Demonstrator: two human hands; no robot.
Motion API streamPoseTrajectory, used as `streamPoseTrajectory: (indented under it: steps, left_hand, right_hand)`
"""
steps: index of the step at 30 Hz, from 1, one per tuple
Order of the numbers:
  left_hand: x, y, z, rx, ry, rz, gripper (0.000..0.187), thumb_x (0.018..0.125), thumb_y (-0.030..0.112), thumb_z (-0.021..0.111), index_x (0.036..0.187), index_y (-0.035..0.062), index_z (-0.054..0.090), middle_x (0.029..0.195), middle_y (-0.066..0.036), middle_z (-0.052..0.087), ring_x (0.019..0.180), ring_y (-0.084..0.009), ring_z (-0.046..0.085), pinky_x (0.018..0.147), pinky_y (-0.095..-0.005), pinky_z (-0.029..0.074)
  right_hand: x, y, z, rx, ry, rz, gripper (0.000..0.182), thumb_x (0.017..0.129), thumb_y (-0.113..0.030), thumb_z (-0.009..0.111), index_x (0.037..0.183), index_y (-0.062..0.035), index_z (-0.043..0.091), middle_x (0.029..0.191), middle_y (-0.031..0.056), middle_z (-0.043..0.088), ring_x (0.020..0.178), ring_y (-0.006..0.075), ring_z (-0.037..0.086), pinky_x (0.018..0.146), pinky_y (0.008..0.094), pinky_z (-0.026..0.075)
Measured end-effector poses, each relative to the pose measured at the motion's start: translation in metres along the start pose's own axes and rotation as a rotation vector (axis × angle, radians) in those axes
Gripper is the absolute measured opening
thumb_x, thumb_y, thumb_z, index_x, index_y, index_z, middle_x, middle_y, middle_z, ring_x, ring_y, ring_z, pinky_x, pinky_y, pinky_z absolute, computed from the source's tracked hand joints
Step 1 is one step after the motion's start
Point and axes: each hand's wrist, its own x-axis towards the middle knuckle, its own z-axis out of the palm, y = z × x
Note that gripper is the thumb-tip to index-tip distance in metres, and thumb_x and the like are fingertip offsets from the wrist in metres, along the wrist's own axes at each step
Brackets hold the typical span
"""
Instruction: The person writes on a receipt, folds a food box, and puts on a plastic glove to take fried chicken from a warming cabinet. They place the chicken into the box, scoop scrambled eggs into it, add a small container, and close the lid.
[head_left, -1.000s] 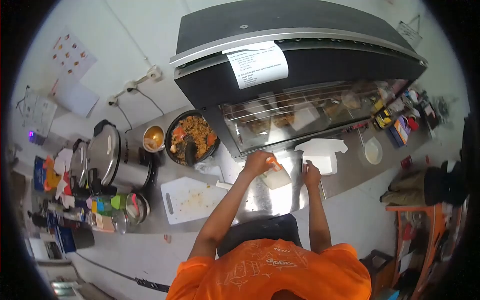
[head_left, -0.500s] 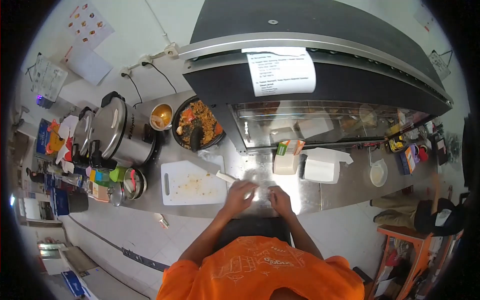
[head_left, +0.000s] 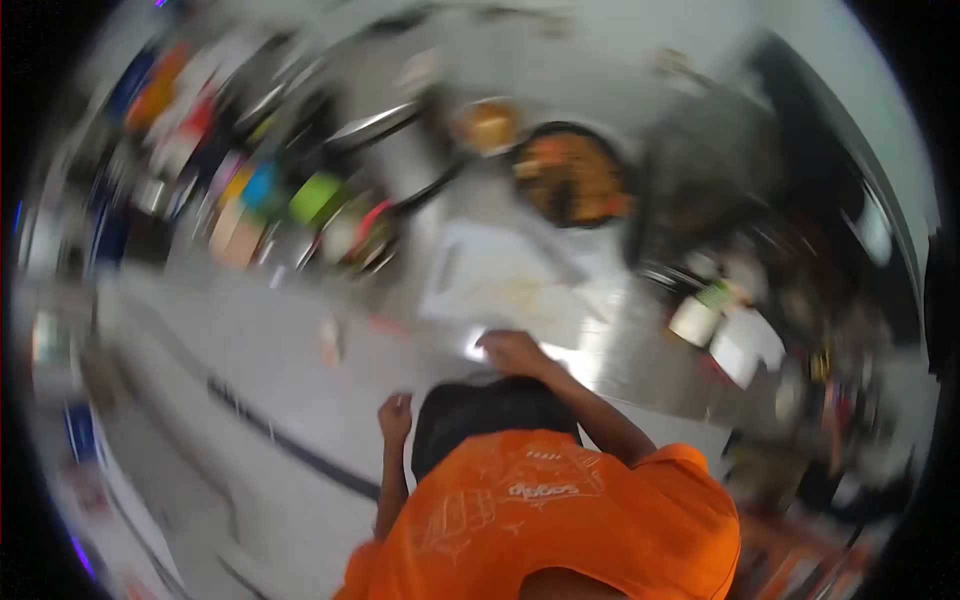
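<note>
Motion blur covers the view. My left hand (head_left: 396,416) hangs over the floor in front of the counter, its fingers smeared and bent inward. My right hand (head_left: 514,352) is at the counter's front edge, just below the white cutting board (head_left: 475,255); its fingers are too blurred to read. Neither hand shows a nameable object. A knife (head_left: 555,252) lies across the board's right side, its pale handle toward the front. Behind the board sits a black pan (head_left: 565,126) of reddish-brown food with a dark utensil in it.
A small bowl (head_left: 490,125) of orange contents and a large metal cooker (head_left: 408,155) stand at the back. Bowls and colourful packs (head_left: 316,198) crowd the left end. White boxes (head_left: 745,348) lie right, before a dark display case (head_left: 705,170). A strip (head_left: 300,455) runs along the floor.
The view has swung left, so the counter's things appear turned and shifted right. My hands, close together over the counter before, are now apart, the left one out over the floor.
</note>
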Motion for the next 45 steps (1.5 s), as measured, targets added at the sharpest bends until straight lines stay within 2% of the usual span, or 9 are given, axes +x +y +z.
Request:
streamPoseTrajectory:
  steps: [14, 22, 30, 35, 36, 38, 39, 40, 45]
  left_hand:
    - [-0.163, -0.17, -0.143, -0.228, 0.587, -1.196, 0.026, 0.093, 0.026, 0.064, 0.101, 0.0022, 0.07, 0.076, -0.015, 0.068, 0.067, -0.0221, 0.061, 0.063, -0.0382, 0.047]
    - [-0.36, -0.094, 0.03, -0.494, 0.125, -1.72, 0.046, 0.103, 0.038, 0.039, 0.112, 0.0003, 0.064, 0.097, -0.018, 0.066, 0.082, -0.0302, 0.065, 0.071, -0.0428, 0.052]
    - [-0.296, -0.121, -0.062, -0.682, 0.135, -2.405, 0.04, 0.102, 0.034, 0.044, 0.12, 0.0015, 0.059, 0.102, -0.015, 0.064, 0.09, -0.0277, 0.063, 0.076, -0.0412, 0.052]
    - [-0.286, -0.249, -0.126, -0.573, 0.267, -2.423, 0.038, 0.101, 0.031, 0.047, 0.125, 0.0022, 0.055, 0.105, -0.013, 0.063, 0.095, -0.0261, 0.062, 0.079, -0.0402, 0.052]
    - [-0.286, -0.277, -0.143, -0.55, 0.297, -2.377, 0.038, 0.101, 0.031, 0.047, 0.126, 0.0023, 0.054, 0.106, -0.013, 0.063, 0.096, -0.0258, 0.062, 0.08, -0.04, 0.052]
    - [-0.272, -0.346, -0.182, -0.54, 0.368, -2.236, 0.039, 0.101, 0.029, 0.048, 0.128, 0.0026, 0.053, 0.107, -0.012, 0.062, 0.098, -0.0252, 0.061, 0.081, -0.0397, 0.052]
    - [-0.257, -0.383, -0.205, -0.554, 0.41, -2.144, 0.039, 0.101, 0.029, 0.049, 0.129, 0.0028, 0.052, 0.108, -0.012, 0.062, 0.099, -0.0249, 0.061, 0.082, -0.0395, 0.052]
    - [-0.229, -0.416, -0.226, -0.588, 0.472, -2.035, 0.039, 0.101, 0.028, 0.05, 0.13, 0.0029, 0.052, 0.109, -0.011, 0.062, 0.1, -0.0246, 0.061, 0.082, -0.0393, 0.052]
    - [0.0, -0.48, -0.355, -0.956, 0.45, -1.412, 0.056, 0.096, 0.03, 0.056, 0.144, 0.0117, 0.034, 0.133, -0.012, 0.048, 0.118, -0.027, 0.051, 0.091, -0.041, 0.049]
  right_hand:
    - [0.27, -0.113, 0.313, -0.039, -0.973, -0.036, 0.021, 0.088, -0.019, 0.06, 0.103, -0.0057, 0.068, 0.093, 0.0147, 0.07, 0.086, 0.0308, 0.068, 0.077, 0.0381, 0.052]
    - [0.393, 0.048, 0.603, -0.433, -1.0, -0.013, 0.023, 0.082, -0.017, 0.056, 0.099, -0.0104, 0.071, 0.106, 0.0161, 0.065, 0.103, 0.0353, 0.061, 0.092, 0.0461, 0.049]
    - [0.458, 0.193, 0.848, -1.021, -1.312, -0.436, 0.038, 0.088, -0.022, 0.051, 0.122, -0.0103, 0.065, 0.149, 0.0094, 0.042, 0.143, 0.0287, 0.028, 0.114, 0.0489, 0.029]
    - [0.429, 0.337, 0.955, -0.99, -0.67, -0.501, 0.037, 0.086, -0.015, 0.06, 0.118, 0.0024, 0.064, 0.149, 0.011, 0.041, 0.147, 0.0267, 0.019, 0.121, 0.0464, 0.011]
    - [0.46, 0.254, 0.926, -1.25, -1.212, -0.491, 0.042, 0.089, -0.016, 0.059, 0.128, -0.0008, 0.058, 0.137, 0.0104, 0.054, 0.141, 0.0295, 0.032, 0.122, 0.0425, 0.01]
    - [0.417, 0.264, 0.928, -0.054, -0.86, 0.578, 0.037, 0.091, -0.02, 0.059, 0.125, -0.0055, 0.06, 0.121, 0.0119, 0.064, 0.117, 0.0298, 0.058, 0.11, 0.0442, 0.036]
    - [0.397, 0.241, 0.909, 0.166, -0.746, 0.215, 0.022, 0.091, -0.022, 0.059, 0.107, -0.0084, 0.066, 0.103, 0.0101, 0.067, 0.08, 0.0257, 0.067, 0.076, 0.0397, 0.053]
    - [0.393, 0.193, 0.896, -0.085, -0.915, 0.528, 0.013, 0.092, -0.018, 0.056, 0.094, -0.0082, 0.065, 0.088, 0.007, 0.065, 0.065, 0.0213, 0.062, 0.057, 0.0398, 0.049]
    - [0.391, -0.113, 0.749, 0.617, -0.475, 0.316, 0.053, 0.097, -0.036, 0.056, 0.139, -0.0076, 0.038, 0.105, 0.0066, 0.06, 0.088, 0.0156, 0.058, 0.078, 0.0329, 0.049]
